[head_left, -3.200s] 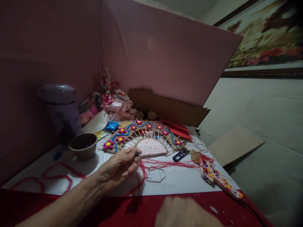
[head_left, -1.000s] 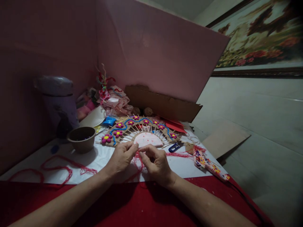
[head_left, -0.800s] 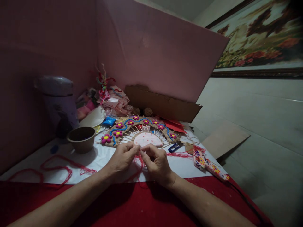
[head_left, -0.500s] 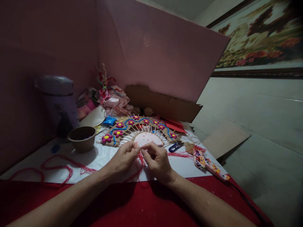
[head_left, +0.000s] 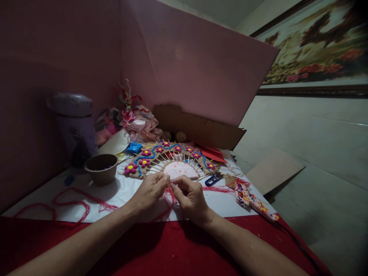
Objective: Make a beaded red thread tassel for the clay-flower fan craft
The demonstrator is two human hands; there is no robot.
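Both hands meet low over the white paper, close to its front edge. My left hand [head_left: 151,190] is pinched on red thread [head_left: 171,196], and the thumb and forefinger of my right hand [head_left: 192,197] pinch the same thread right beside it. Loose strands hang below the fingers onto the paper. Just beyond my hands lies a fan-shaped craft piece [head_left: 157,152] of thin sticks and brown cord, with pink and yellow flowers and a wavy blue line. A pale spotted half-circle [head_left: 179,170] forms its centre. My fingertips partly hide the thread.
A brown bowl [head_left: 101,168] with dark contents stands left, beside a long loose red thread [head_left: 86,207]. On the right lie a blue cutter [head_left: 212,180] and a flower-patterned glue gun [head_left: 255,201] with a black cord. Red paper [head_left: 211,154] and torn cardboard [head_left: 198,125] are behind.
My fingertips have shifted slightly, and a small gap now shows between the hands. The view has moved a little; the other things stay in place.
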